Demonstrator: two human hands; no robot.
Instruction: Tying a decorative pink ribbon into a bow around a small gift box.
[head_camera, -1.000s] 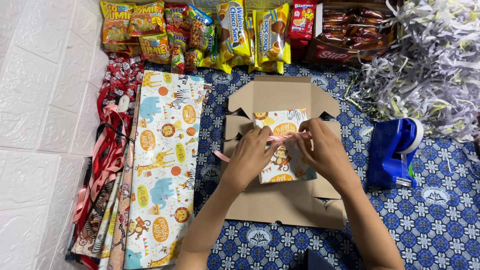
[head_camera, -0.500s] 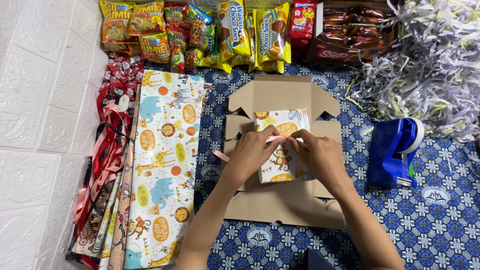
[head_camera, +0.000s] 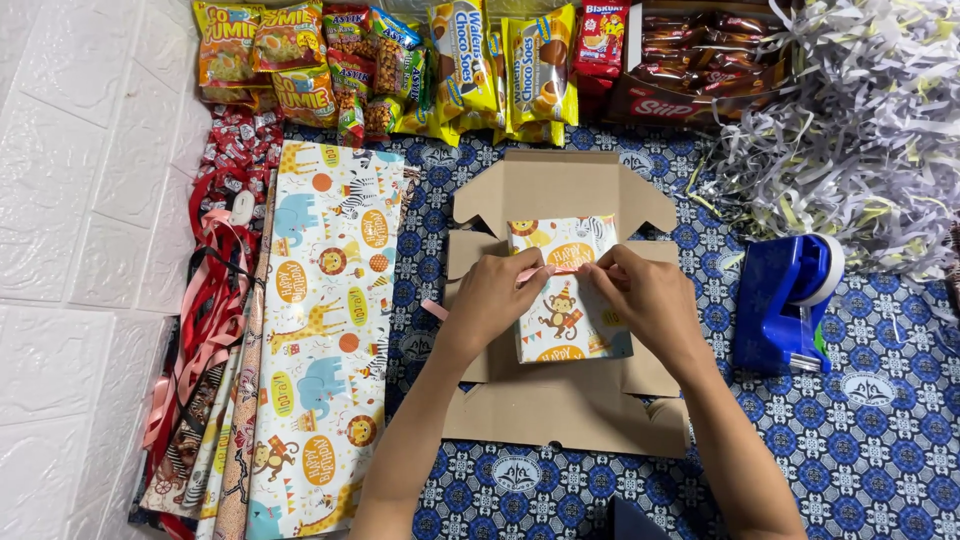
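Observation:
A small box wrapped in animal-print paper (head_camera: 565, 325) lies on a flattened brown cardboard box (head_camera: 560, 410) on the patterned blue floor mat. A pink ribbon (head_camera: 553, 270) runs across the top of the wrapped box, with one end trailing out to the left. My left hand (head_camera: 497, 298) pinches the ribbon over the box's left side. My right hand (head_camera: 640, 296) pinches the same ribbon from the right. The fingertips of both hands nearly meet above the box.
Sheets of animal-print wrapping paper (head_camera: 325, 330) lie to the left, with ribbons (head_camera: 205, 320) beside the white wall. Snack packets (head_camera: 400, 60) line the far edge. Shredded paper (head_camera: 860, 120) is piled at the back right. A blue tape dispenser (head_camera: 785, 300) stands right.
Both hands have drawn closer together along the ribbon above the wrapped box; the right hand slid left and slightly down. The box has stayed in place.

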